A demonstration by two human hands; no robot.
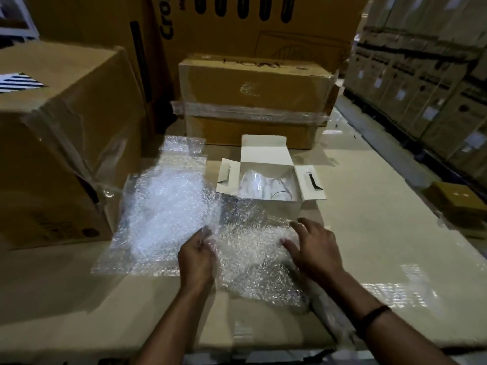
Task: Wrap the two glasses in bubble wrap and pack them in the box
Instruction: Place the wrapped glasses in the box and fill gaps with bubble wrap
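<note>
Your left hand [196, 255] pinches the bubble wrap [253, 248] edge in front of the box [264, 151] | your right hand [315, 248] lies flat on it, fingers spread, released | glass [263, 184] sits inside the open box, count unclear
</note>
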